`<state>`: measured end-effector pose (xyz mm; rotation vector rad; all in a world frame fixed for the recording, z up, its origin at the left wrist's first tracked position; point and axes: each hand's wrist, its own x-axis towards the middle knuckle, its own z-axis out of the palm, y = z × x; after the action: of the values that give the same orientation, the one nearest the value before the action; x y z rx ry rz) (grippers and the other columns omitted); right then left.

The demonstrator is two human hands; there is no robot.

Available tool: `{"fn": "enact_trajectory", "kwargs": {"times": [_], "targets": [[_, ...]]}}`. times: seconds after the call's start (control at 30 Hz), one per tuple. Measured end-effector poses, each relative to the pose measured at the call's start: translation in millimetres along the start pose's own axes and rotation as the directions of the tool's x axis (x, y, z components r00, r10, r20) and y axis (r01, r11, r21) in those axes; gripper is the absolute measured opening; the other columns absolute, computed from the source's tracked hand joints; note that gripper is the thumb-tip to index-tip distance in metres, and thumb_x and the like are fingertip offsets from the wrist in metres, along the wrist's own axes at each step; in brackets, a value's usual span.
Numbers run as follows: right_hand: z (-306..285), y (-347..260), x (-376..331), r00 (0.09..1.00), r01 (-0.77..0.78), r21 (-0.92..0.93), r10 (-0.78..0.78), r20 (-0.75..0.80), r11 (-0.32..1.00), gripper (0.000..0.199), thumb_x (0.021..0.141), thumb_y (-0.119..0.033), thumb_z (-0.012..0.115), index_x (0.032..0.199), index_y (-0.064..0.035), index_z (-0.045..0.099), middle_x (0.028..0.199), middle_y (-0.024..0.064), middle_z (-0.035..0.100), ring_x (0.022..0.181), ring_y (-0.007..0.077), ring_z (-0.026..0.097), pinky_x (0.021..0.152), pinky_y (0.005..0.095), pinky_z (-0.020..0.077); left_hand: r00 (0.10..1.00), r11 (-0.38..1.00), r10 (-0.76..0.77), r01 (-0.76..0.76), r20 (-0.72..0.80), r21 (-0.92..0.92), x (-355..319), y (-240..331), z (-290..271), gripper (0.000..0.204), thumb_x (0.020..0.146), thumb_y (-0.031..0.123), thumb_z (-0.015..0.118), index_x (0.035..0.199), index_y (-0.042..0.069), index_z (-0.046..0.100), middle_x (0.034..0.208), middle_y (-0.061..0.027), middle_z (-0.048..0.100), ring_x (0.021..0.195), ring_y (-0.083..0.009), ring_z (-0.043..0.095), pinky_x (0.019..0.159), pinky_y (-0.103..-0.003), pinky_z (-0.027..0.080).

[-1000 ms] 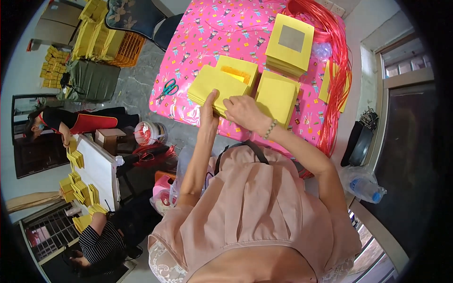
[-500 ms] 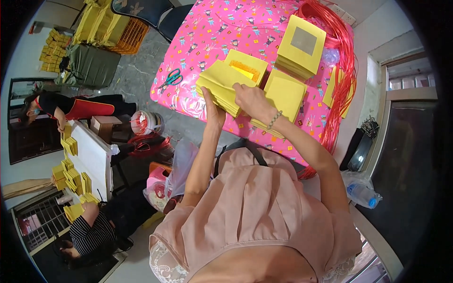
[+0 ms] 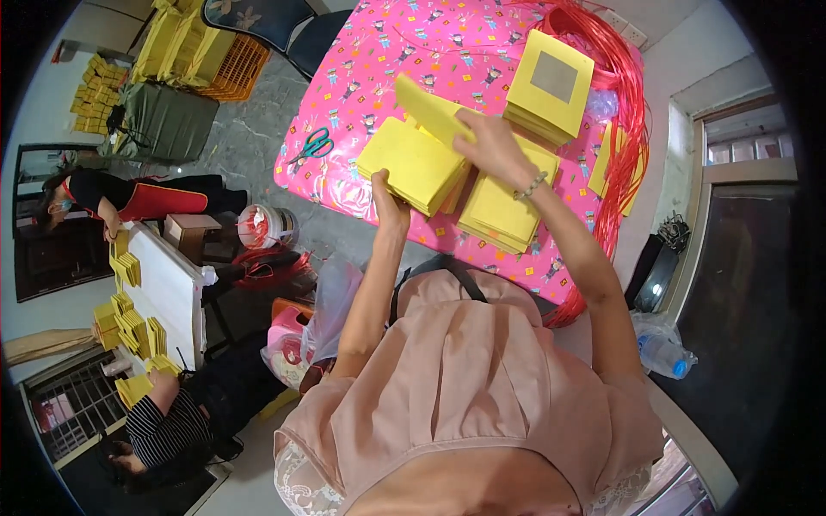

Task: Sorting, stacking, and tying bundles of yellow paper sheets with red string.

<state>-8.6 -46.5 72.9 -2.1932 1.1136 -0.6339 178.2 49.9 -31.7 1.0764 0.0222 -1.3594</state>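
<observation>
the left hand (image 3: 389,199) grips the near edge of a thick stack of yellow paper (image 3: 415,163), fingers closed under it and thumb on top, holding it lifted and tilted above the near side of the table. the right hand (image 3: 492,148) pinches a single yellow sheet (image 3: 428,107), closed on its end, so the sheet slants up and away to the left over the stack. a bead bracelet (image 3: 532,185) circles the right wrist.

just right of the held stack, a second yellow pile (image 3: 503,211) lies flat on the pink patterned table cover (image 3: 387,52). farther back sits a yellow stack with a grey square on top (image 3: 551,82), touching a loose mass of red cords (image 3: 619,77) that runs down the table's right edge. green-handled scissors (image 3: 311,146) lie on the cover to the left, well apart from the hands.

off the table, an orange crate (image 3: 228,64) on the floor stands among upright bundles of yellow paper. a small white bucket (image 3: 262,225) below the table edge holds red cords. a plastic water bottle (image 3: 662,354) lies at the right. two other people work at a white bench (image 3: 168,288) with small yellow stacks along it.
</observation>
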Motion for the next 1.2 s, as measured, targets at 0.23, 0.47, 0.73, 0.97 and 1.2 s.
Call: {"fn": "enact_trajectory", "kwargs": {"times": [0.23, 0.47, 0.73, 0.97, 1.2], "targets": [[15, 14, 22, 0.966, -0.068, -0.436, -0.049, -0.252, 0.897, 0.012, 0.080, -0.006, 0.059, 0.089, -0.0010, 0.054, 0.080, 0.0170, 0.060, 0.068, 0.0326, 0.065, 0.058, 0.0422, 0.0530, 0.980, 0.969, 0.197, -0.200, -0.034, -0.145, -31, 9, -13, 0.054, 0.088, 0.036, 0.043, 0.130, 0.002, 0.044, 0.124, -0.0122, 0.057, 0.115, -0.0268, 0.056, 0.099, -0.041, 0.044], [65, 43, -6, 0.944, 0.288, -0.544, -0.138, 0.300, 0.788, 0.012, 0.082, -0.013, 0.063, 0.089, -0.0055, 0.056, 0.082, 0.0093, 0.061, 0.074, 0.0277, 0.067, 0.069, 0.0399, 0.0518, 0.960, 0.939, 0.277, -0.277, -0.030, -0.204, -55, 29, -21, 0.057, 0.088, 0.039, 0.041, 0.131, 0.001, 0.045, 0.127, -0.0132, 0.056, 0.114, -0.0292, 0.057, 0.098, -0.043, 0.044], [22, -16, -47, 0.954, -0.248, 0.737, 0.291, 0.073, 0.628, 0.053, 0.097, -0.031, 0.056, 0.138, -0.0018, 0.038, 0.120, 0.0185, 0.055, 0.114, 0.0277, 0.055, 0.097, 0.0377, 0.0430, 0.941, 0.906, 0.326, -0.283, 0.093, -0.314, -66, 41, 28, 0.054, 0.091, 0.037, 0.038, 0.129, 0.001, 0.047, 0.124, -0.0129, 0.058, 0.112, -0.0274, 0.059, 0.096, -0.041, 0.046], [36, -54, -83, 0.915, 0.079, 0.916, 0.335, -0.223, 0.393, 0.079, 0.086, -0.020, 0.069, 0.140, -0.0002, 0.015, 0.129, 0.0156, 0.041, 0.123, 0.0219, 0.043, 0.102, 0.0353, 0.0388, 0.875, 0.913, 0.405, -0.369, 0.264, -0.175, -80, 7, 72, 0.048, 0.094, 0.036, 0.038, 0.126, 0.002, 0.048, 0.120, -0.0106, 0.058, 0.111, -0.0225, 0.058, 0.095, -0.038, 0.045], [1, -37, -112, 0.852, 0.057, 0.886, 0.440, -0.283, 0.460, 0.069, 0.085, -0.011, 0.065, 0.136, 0.0003, 0.020, 0.129, 0.0141, 0.041, 0.122, 0.0209, 0.043, 0.103, 0.0359, 0.0370, 0.859, 0.964, 0.221, -0.264, 0.462, 0.030, -68, 10, 54, 0.071, 0.083, 0.029, 0.062, 0.142, 0.003, 0.032, 0.136, -0.0133, 0.046, 0.124, -0.0244, 0.048, 0.102, -0.040, 0.040]]}}
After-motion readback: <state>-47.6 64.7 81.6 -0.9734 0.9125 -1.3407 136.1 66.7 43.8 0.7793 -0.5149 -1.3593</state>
